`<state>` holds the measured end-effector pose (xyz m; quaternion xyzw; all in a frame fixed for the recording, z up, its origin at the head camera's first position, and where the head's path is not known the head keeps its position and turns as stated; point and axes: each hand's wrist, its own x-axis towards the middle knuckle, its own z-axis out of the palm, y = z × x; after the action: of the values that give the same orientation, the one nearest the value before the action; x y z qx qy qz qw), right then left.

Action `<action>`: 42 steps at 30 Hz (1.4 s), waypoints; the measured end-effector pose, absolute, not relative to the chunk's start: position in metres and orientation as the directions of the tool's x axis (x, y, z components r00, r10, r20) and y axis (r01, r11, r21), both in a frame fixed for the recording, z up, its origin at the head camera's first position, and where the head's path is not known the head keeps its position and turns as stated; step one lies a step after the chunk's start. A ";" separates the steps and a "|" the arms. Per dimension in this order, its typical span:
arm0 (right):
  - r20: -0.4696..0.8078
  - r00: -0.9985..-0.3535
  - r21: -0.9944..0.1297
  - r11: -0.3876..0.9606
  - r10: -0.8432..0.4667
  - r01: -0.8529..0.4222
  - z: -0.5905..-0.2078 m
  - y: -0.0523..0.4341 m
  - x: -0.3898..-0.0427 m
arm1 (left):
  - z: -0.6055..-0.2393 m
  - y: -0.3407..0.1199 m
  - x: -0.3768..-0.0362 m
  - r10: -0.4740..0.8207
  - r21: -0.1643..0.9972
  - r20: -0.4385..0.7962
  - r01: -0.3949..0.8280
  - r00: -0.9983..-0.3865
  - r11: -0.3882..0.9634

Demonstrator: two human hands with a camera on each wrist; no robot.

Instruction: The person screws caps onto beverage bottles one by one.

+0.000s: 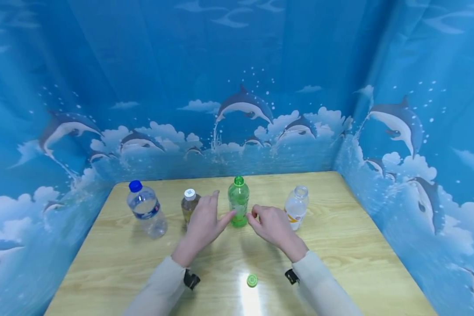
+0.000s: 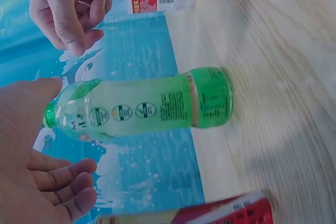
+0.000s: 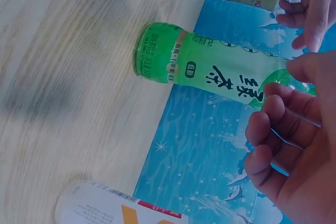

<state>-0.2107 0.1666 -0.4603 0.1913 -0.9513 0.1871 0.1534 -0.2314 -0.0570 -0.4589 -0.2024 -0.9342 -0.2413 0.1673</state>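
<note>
At the far left of the worktop (image 1: 351, 245), a blue-capped bottle (image 1: 148, 210) is standing upright with a blue label band round its middle; its lettering is showing too small to read. Next along, a brown bottle (image 1: 190, 204) is wearing a white cap printed with a small square mark; the wrist views are showing its red lower label, with a barcode and fine print. Just in front of it the left grip (image 1: 205, 219) is reaching forward, released, fingers extending and thumb spreading toward the centre. There the green bottle (image 1: 238, 199) is standing upright between the two grips, its green neck showing open. On one side large dark brush characters are apparently reading 绿茶, with a small dark badge below reading 低糖; on another, three round badges are running in a row above a block of fine print. A green cap (image 1: 252, 280) is lying nearer the person. The right grip (image 1: 274, 224) is hovering just beside the green bottle, fingers curving loosely and holding nothing. Beyond it, a clear bottle (image 1: 296, 208) is standing open-mouthed, its white label bearing an orange chevron, a red panel and a barcode.
</note>
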 end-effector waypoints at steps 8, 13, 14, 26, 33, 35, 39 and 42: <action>0.370 -0.876 -0.277 0.863 -0.310 -0.423 -0.463 0.175 -0.211 | -0.458 -0.036 -0.243 0.281 0.481 0.357 0.434 -0.891 0.762; 0.381 -0.866 -0.268 0.857 -0.325 -0.440 -0.464 0.175 -0.213 | -0.456 -0.030 -0.247 0.244 0.496 0.304 0.372 -0.921 0.785; 0.379 -0.866 -0.269 0.857 -0.326 -0.440 -0.465 0.175 -0.213 | -0.457 -0.030 -0.248 0.241 0.494 0.300 0.367 -0.923 0.789; 0.390 -0.863 -0.257 0.862 -0.321 -0.436 -0.469 0.176 -0.217 | -0.464 -0.026 -0.257 0.253 0.465 0.315 0.381 -0.915 0.799; 0.382 -0.870 -0.266 0.864 -0.313 -0.427 -0.471 0.179 -0.218 | -0.465 -0.027 -0.260 0.275 0.401 0.343 0.405 -0.898 0.822; 0.373 -0.874 -0.274 0.863 -0.312 -0.425 -0.473 0.179 -0.217 | -0.464 -0.027 -0.260 0.286 0.395 0.334 0.409 -0.898 0.823; 0.366 -0.870 -0.283 0.851 -0.330 -0.441 -0.480 0.177 -0.211 | -0.463 -0.028 -0.255 0.310 0.369 0.327 0.422 -0.893 0.828; 0.366 -0.864 -0.290 0.841 -0.345 -0.458 -0.487 0.175 -0.206 | -0.461 -0.029 -0.251 0.331 0.339 0.339 0.442 -0.881 0.830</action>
<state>-0.2061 0.1746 -0.4870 0.2118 -0.9473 0.1867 0.1517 -0.2509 -0.0292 -0.4614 -0.2039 -0.9472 -0.2078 0.1342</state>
